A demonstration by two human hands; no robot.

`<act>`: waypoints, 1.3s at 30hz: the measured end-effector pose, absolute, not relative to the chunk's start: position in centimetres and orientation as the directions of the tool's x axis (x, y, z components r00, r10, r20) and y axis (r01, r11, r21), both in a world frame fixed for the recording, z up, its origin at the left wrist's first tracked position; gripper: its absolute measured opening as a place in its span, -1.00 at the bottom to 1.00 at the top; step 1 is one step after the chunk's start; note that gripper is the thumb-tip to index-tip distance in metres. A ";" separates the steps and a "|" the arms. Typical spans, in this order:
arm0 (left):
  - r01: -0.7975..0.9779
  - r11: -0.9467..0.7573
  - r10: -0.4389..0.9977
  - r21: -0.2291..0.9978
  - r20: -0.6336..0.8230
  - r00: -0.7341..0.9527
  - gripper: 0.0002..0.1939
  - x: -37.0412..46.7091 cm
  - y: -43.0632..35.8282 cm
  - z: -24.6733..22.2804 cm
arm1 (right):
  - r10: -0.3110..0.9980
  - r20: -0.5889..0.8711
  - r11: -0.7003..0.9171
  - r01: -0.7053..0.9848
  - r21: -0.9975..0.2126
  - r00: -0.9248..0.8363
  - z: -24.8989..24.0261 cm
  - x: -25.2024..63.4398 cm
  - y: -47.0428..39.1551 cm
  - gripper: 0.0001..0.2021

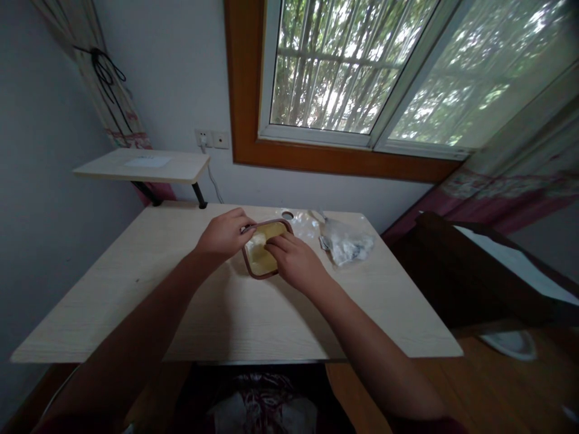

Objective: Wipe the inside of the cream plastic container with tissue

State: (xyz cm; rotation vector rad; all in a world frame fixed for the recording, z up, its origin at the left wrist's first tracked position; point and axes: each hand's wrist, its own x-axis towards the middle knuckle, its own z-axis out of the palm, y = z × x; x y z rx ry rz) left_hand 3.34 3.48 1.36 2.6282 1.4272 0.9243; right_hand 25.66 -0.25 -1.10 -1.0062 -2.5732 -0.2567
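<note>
Though its long axis is unclear, the container (pixel 261 263) opens upward.

Person's bare left-hand grip (pixel 225 234) holds upper-left corner of shallow, rounded-square, brown-rimmed tray with yellowish interior (pixel 262 260). Bare right-hand grip (pixel 297 261) crosses tray's right side, fingertips inside; closure unclear. Below: pale wood-grain tabletop (pixel 375 319). Crumpled clear plastic bag (pixel 348 241), right of tray. Pale raised board shelf (pixel 102 164), far left, bears white paper sheet (pixel 148 161).

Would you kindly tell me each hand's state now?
Left hand: holding the brown-rimmed, yellow rectangular tray at its edge.
Right hand: fingers bent over it; grip cannot be told.
</note>
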 end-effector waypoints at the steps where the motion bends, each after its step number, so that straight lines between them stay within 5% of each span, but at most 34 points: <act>1: 0.757 -0.591 0.765 0.279 0.492 0.416 -0.76 3.5 3.4 1.3 | 0.642 0.359 0.720 0.693 0.022 -0.678 -1.1 25.2 -0.1 -0.75; 10: 0.703 -0.643 0.743 0.305 0.472 0.475 -0.74 4.7 2.6 1.4 | 0.795 -0.099 0.601 0.799 0.003 -0.598 -2.2 22.9 1.9 -0.61; 23: 0.659 -0.628 0.772 0.414 0.438 0.461 -0.75 4.5 2.8 1.6 | 0.837 -0.083 0.538 0.841 -0.062 -0.542 -0.5 22.4 2.2 -0.60; 39: 0.622 -0.674 0.737 0.398 0.417 0.532 -0.74 4.6 2.5 1.7 | 0.833 0.046 0.545 0.805 -0.236 -0.551 -0.2 22.3 3.2 -0.66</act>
